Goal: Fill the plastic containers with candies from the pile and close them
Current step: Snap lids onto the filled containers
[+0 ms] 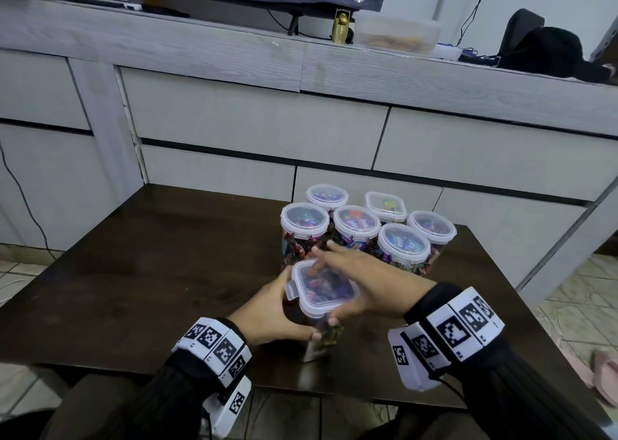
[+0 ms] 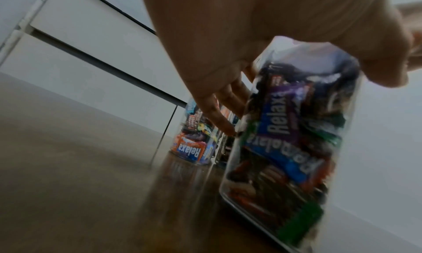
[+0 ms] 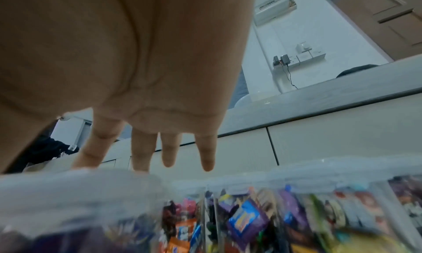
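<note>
A square clear container [image 1: 320,334] packed with wrapped candies stands tilted near the front of the dark table [image 1: 160,272]. Its clear lid [image 1: 326,294] sits on top, with one side flap [image 1: 291,289] sticking out. My left hand [image 1: 274,306] grips the container's left side, thumb in front and fingers behind; the left wrist view shows the hand [image 2: 251,40] wrapped around the container [image 2: 285,148]. My right hand [image 1: 354,272] lies flat over the lid with straight fingers [image 3: 141,154] touching the lid [image 3: 80,193].
Several closed, candy-filled containers [image 1: 356,224] stand grouped just behind the held one, close to my right fingertips. A grey drawer cabinet [image 1: 267,122] rises behind the table. Pink slippers [image 1: 605,376] lie on the tiled floor at the right.
</note>
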The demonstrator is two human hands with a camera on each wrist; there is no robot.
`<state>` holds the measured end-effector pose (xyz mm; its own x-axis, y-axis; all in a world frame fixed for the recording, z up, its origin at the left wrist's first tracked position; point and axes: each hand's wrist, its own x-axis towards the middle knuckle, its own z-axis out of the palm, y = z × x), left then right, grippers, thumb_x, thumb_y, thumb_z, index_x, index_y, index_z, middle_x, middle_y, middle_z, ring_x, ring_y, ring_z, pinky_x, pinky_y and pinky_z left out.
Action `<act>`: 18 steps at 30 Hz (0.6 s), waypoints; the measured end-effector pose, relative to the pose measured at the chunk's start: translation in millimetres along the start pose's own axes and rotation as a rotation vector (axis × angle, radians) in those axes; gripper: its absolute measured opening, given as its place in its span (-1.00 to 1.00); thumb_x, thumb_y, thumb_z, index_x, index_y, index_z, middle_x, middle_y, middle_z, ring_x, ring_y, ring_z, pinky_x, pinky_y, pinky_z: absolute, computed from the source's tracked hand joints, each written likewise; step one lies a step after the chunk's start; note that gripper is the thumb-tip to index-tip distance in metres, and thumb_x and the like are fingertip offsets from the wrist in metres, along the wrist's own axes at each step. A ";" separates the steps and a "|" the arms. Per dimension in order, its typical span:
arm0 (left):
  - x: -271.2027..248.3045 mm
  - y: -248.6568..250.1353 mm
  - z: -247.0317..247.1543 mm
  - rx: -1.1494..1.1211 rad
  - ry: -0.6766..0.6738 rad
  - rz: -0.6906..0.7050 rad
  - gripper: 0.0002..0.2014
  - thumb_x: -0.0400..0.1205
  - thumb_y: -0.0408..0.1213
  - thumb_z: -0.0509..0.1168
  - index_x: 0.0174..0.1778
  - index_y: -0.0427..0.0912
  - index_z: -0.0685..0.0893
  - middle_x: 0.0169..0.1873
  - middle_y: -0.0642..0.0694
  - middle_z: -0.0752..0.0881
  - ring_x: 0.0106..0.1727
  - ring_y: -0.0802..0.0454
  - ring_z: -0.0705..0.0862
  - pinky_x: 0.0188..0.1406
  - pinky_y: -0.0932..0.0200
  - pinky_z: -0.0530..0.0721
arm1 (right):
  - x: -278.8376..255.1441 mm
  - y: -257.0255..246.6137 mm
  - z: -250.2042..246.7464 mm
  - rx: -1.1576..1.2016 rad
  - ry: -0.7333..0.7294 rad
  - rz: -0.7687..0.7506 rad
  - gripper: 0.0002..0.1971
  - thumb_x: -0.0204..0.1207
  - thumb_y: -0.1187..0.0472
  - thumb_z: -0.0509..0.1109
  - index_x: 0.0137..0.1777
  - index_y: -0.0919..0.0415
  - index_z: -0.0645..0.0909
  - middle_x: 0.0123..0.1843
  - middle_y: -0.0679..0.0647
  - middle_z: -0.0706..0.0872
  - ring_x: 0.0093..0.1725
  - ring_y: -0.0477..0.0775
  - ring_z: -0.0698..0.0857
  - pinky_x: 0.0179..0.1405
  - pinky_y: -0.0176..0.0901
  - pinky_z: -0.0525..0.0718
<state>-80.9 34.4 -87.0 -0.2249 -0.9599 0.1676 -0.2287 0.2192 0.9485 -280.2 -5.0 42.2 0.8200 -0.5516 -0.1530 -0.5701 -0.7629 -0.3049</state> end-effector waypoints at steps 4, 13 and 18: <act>0.0 1.6 -11.7 0.074 -0.027 -0.006 -0.07 0.22 -0.07 0.73 0.46 0.37 0.41 0.37 0.21 0.61 0.43 0.28 0.54 0.43 0.27 0.50 | -5.9 0.3 -8.6 -0.187 0.040 -0.001 -0.41 0.40 0.09 0.52 0.41 -0.26 0.44 0.55 -0.05 0.29 0.49 0.08 0.25 0.49 0.03 0.33; 7.3 3.6 4.4 0.025 0.015 -0.008 0.01 0.19 -0.12 0.72 0.55 0.17 0.36 0.41 0.04 0.59 0.48 0.11 0.53 0.51 -0.12 0.48 | -10.6 -16.9 13.9 -0.189 0.174 0.009 -0.53 0.38 -0.30 0.40 0.12 -0.05 0.40 0.24 -0.08 0.42 0.17 -0.04 0.32 0.21 0.04 0.51; 6.1 1.9 10.7 0.013 0.023 -0.063 -0.11 0.17 -0.18 0.71 0.39 0.21 0.43 0.27 0.05 0.71 0.36 0.16 0.63 0.47 -0.07 0.54 | -6.1 -17.2 25.4 -0.347 0.229 0.006 -0.60 0.48 -0.21 0.31 0.16 0.01 0.37 0.33 0.01 0.41 0.22 0.09 0.35 0.15 0.06 0.51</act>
<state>-92.8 30.8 -87.1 -0.1882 -0.9755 0.1137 -0.2544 0.1602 0.9537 -274.1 20.1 24.4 0.8062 -0.5873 0.0716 -0.5905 -0.8062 0.0362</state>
